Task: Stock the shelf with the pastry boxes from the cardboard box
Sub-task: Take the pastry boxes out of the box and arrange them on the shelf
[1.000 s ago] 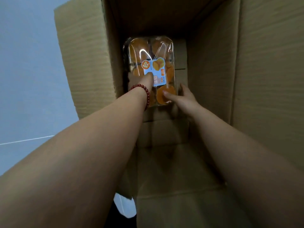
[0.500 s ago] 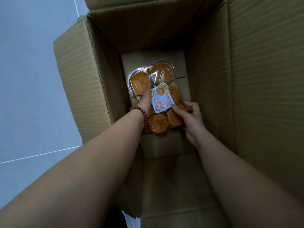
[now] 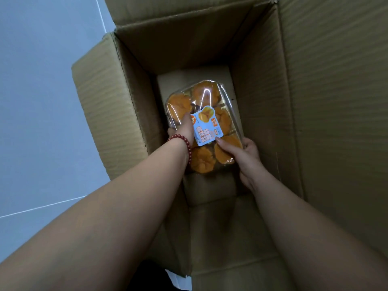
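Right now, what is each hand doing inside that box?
Left hand: closed on the pastry box, gripping its left edge.
Right hand: closed on the same pastry box, at its near right corner.

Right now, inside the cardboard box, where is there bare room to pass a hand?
Bare floor lies behind the pastry box, toward the cardboard box's far wall, and nearer, between both forearms. Crowded: left hand against the left wall, right hand near the right.

Blue label [image 3: 206, 128] on the clear pastry box [image 3: 225, 120], its white characters too blurred for reading
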Demonstrator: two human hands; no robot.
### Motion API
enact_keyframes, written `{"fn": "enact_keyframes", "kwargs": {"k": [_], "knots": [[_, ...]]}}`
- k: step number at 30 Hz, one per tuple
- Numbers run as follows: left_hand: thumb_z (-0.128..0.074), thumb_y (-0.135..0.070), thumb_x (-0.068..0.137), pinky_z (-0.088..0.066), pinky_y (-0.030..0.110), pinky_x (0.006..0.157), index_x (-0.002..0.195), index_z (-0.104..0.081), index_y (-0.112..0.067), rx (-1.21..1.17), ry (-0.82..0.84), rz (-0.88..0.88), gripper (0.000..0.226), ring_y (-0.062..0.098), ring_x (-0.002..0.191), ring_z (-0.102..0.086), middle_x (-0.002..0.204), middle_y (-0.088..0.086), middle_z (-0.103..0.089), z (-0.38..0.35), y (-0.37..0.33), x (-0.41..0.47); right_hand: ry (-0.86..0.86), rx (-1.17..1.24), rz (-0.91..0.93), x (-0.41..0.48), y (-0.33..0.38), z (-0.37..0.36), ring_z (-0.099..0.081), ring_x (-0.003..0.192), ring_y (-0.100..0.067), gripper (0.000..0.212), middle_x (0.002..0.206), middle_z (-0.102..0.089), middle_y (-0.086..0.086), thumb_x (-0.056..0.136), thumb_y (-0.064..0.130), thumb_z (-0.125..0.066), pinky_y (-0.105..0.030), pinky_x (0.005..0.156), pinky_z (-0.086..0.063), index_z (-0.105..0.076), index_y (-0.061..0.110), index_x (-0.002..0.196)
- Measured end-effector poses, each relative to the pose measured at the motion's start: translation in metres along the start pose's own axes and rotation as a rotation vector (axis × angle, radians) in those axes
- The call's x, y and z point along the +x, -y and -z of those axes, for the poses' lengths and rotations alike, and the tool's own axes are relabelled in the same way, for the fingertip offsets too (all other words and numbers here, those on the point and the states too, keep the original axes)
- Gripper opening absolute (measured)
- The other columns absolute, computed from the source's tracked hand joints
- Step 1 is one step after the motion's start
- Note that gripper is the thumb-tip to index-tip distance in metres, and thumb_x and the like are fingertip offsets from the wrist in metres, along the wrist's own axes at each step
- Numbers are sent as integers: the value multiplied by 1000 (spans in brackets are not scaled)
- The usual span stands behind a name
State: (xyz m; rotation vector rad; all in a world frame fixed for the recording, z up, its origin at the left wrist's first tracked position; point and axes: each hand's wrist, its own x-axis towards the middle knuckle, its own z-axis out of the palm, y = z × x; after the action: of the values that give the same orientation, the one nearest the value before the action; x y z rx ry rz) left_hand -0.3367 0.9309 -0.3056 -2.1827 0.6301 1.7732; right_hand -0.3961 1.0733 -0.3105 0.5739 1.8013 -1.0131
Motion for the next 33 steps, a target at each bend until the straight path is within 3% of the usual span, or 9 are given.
{"fn": "enact_keyframes", "kwargs": {"k": [4,7,14,18,22,25,27,29,33], "knots": [[-56,-48,84,-37,39,106,145,-23,-14,-36,-52,-114,77,31,124,-47,139,13,-44,-2,4,-12,-35,-1,157,-17,6,2,-65,98,-20,61,113,-67,-14,56,13,-90,-35,87,-56,-55,14,107],[-57,-48,82,-35,40,107,146,-21,-16,-26,-45,-159,80,32,126,-44,141,13,-42,1,-5,-30,-28,91,229,-42,24,-1,-68,88,-17,51,101,-71,-9,58,6,-88,-29,77,-58,-60,13,100],[-60,-53,82,-37,32,104,144,-26,-11,181,-45,-609,82,27,125,-47,140,7,-44,31,-37,-136,-19,271,342,-146,81,7,-71,82,-10,50,96,-73,-3,61,6,-86,-25,68,-58,-61,15,103],[-71,-54,70,-47,33,96,118,-48,-19,65,40,-793,63,17,99,-63,111,-2,-63,69,-75,-223,67,298,397,-230,112,22,-71,81,-7,51,96,-71,0,64,4,-83,-23,69,-58,-58,20,105],[-72,-53,69,-49,35,95,127,-50,-17,212,77,-918,72,17,105,-61,119,1,-63,119,-112,-314,140,230,511,-314,155,47,-72,87,-16,54,94,-74,-5,57,8,-88,-27,69,-58,-62,14,105],[-73,-48,72,-51,19,74,121,-55,-18,329,247,-948,61,11,93,-62,118,2,-64,162,-125,-399,165,167,595,-394,194,76,-72,87,-18,55,93,-75,-4,51,19,-87,-30,68,-59,-65,15,101],[-77,-66,49,-49,18,62,119,-56,-22,419,316,-919,86,10,89,-65,115,2,-66,181,-123,-439,173,159,636,-435,213,95,-72,82,-22,63,92,-75,-11,41,20,-91,-32,67,-59,-66,9,98],[-75,-76,27,-52,25,67,123,-52,-27,471,372,-926,110,13,95,-65,116,0,-64,198,-122,-472,189,139,665,-476,222,110,-70,79,-26,81,92,-73,-19,26,25,-95,-34,68,-58,-67,2,99],[-76,-76,30,-56,30,70,125,-53,-22,621,527,-973,110,15,98,-67,115,0,-67,222,-122,-559,130,170,752,-578,227,139,-65,72,-24,91,83,-70,-18,21,32,-96,-28,62,-52,-64,-8,96]]}}
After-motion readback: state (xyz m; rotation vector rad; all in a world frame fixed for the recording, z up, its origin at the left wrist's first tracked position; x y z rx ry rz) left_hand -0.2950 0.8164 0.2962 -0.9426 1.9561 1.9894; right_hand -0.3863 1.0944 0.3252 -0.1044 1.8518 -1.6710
